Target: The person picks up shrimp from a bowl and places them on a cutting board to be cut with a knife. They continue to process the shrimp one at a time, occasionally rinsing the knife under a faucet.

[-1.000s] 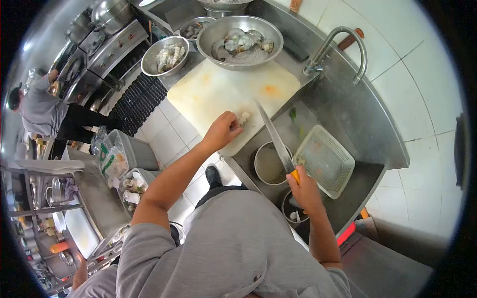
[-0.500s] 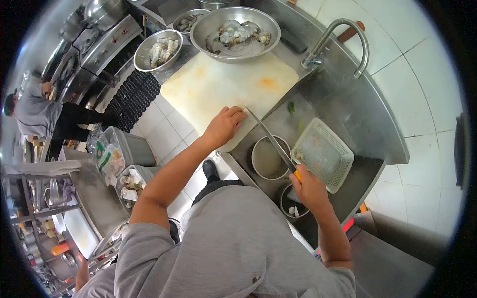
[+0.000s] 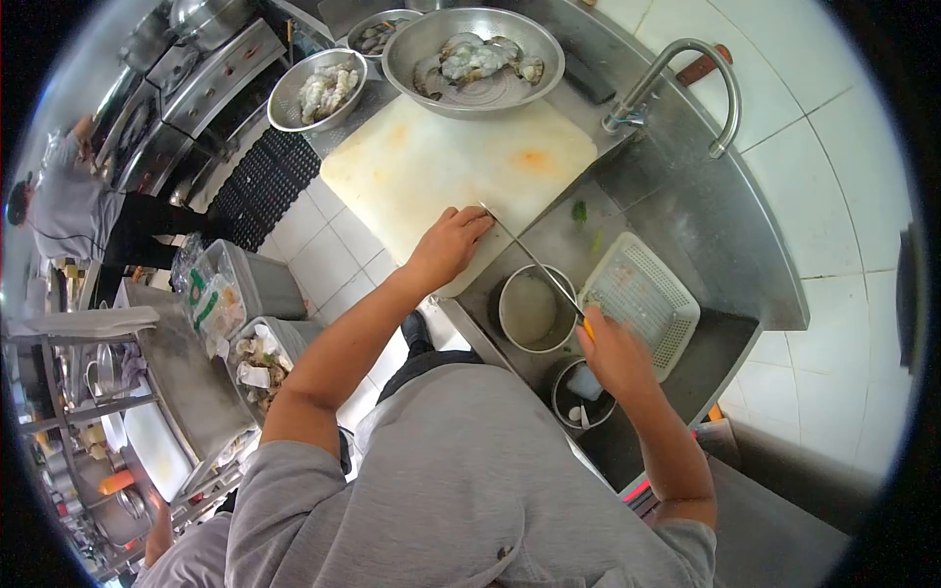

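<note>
My right hand (image 3: 619,355) grips the orange-yellow handle of a long knife (image 3: 532,259) above the sink's edge. The narrow blade slants up and left, so that its tip meets the fingertips of my left hand (image 3: 448,245). That left hand rests on the near corner of a stained white cutting board (image 3: 431,167), its fingers curled; whatever lies under them is hidden. Beyond the board stands a wide metal bowl (image 3: 404,67) with peeled-looking shrimp (image 3: 475,59). A smaller bowl (image 3: 281,110) on the left holds more pale shrimp (image 3: 328,95).
The steel sink (image 3: 627,157) holds a white plastic basket (image 3: 683,299), a pot (image 3: 504,306) of cloudy liquid and a smaller container (image 3: 561,412). A curved tap (image 3: 733,98) rises behind. Bins (image 3: 265,284) stand left; a co-worker (image 3: 78,216) is at the far left.
My right hand has shifted slightly, and the knife blade now shows more edge-on. My left hand stays almost in place. The whole view has tilted a little.
</note>
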